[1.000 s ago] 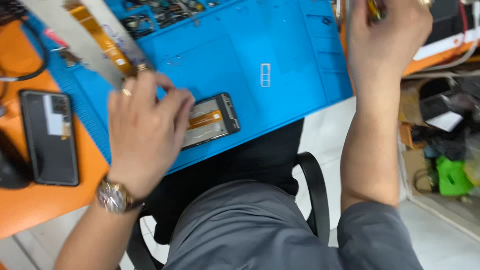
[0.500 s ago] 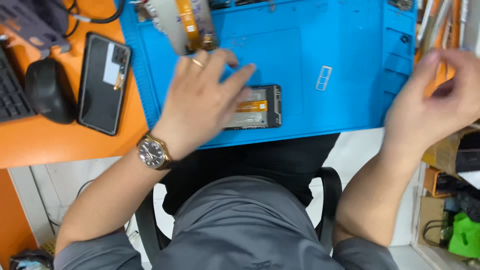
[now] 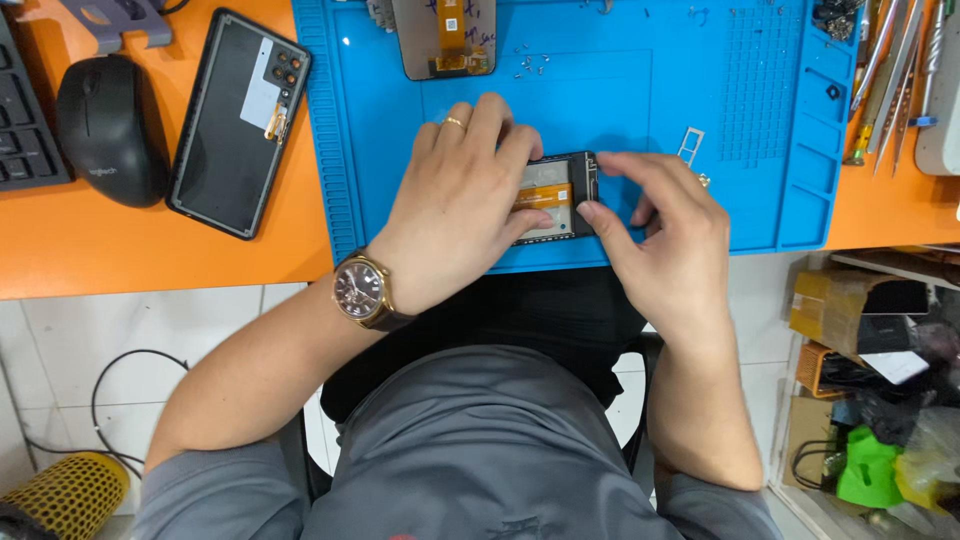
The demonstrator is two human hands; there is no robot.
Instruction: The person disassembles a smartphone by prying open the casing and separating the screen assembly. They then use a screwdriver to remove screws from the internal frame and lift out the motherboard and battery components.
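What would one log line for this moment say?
left hand: pressing on phone frame | right hand: pinching its end | surface: blue mat

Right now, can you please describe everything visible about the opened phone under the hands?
The opened phone lies flat on the blue mat, near its front edge. It has a black frame, and its inside shows orange and pale parts. The left hand covers most of it and presses it down. The right hand touches its right end with thumb and fingertips. Its other details are hidden.
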